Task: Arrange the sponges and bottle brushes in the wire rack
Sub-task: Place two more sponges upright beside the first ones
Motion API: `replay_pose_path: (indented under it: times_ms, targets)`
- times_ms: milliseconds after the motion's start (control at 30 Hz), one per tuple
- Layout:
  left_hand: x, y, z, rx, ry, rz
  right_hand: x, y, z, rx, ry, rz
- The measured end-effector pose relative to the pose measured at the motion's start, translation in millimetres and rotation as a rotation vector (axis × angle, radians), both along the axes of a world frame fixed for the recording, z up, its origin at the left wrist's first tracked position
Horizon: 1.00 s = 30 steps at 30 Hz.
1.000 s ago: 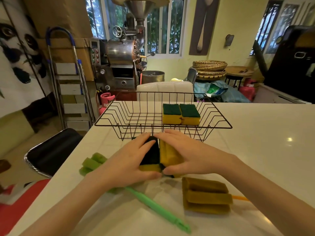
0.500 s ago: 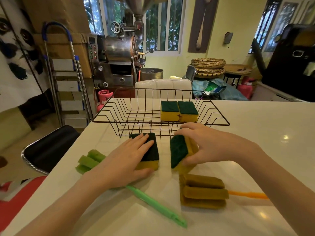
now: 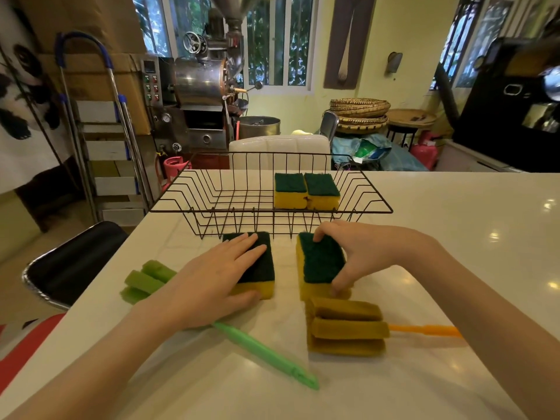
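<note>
A black wire rack (image 3: 375,195) stands at the far side of the white counter with two yellow-and-green sponges (image 3: 306,190) side by side in its right half. In front of it lie two more such sponges. My left hand (image 3: 212,280) rests flat on the left sponge (image 3: 260,268), thumb against its front edge. My right hand (image 3: 354,253) grips the right sponge (image 3: 318,262) between fingers at its far end and thumb at its near end. A green bottle brush (image 3: 260,350) lies under my left wrist. An orange-handled bottle brush (image 3: 345,328) lies just in front of the right sponge.
The white counter (image 3: 454,237) stretches to the right of the rack. A black chair (image 3: 66,265) stands off the counter's left edge. Behind the counter are a white chair back (image 3: 278,150), a stepladder (image 3: 103,140) and a metal machine (image 3: 200,86).
The two sponges, pressed together a second ago, now lie apart and flat. The right sponge was tilted on edge in my right hand and has come down with its green face up.
</note>
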State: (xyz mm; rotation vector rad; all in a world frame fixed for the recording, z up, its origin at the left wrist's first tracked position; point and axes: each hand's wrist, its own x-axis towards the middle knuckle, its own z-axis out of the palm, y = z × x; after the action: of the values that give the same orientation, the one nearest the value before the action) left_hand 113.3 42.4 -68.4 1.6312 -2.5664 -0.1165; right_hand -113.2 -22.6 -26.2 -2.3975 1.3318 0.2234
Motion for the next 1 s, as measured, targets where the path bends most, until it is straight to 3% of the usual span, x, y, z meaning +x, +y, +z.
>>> replay_pose_path:
  times_ms: [200, 433, 733, 1000]
  targets:
    - [6.4, -10.0, 19.8, 0.185, 0.201, 0.035, 4.2, 3.9, 9.4, 0.001, -0.043, 0.04]
    - [13.2, -37.0, 38.6, 0.378, 0.095, 0.053, 14.1, -5.8, 6.6, 0.037, 0.029, 0.031]
    - [10.1, -39.1, 35.2, 0.259, 0.099, 0.014, 8.4, -10.6, 8.3, -0.04, -0.029, 0.054]
    - [12.3, -28.6, 73.3, 0.145, 0.313, -0.104, -13.6, -14.7, 30.5, 0.069, -0.338, 0.055]
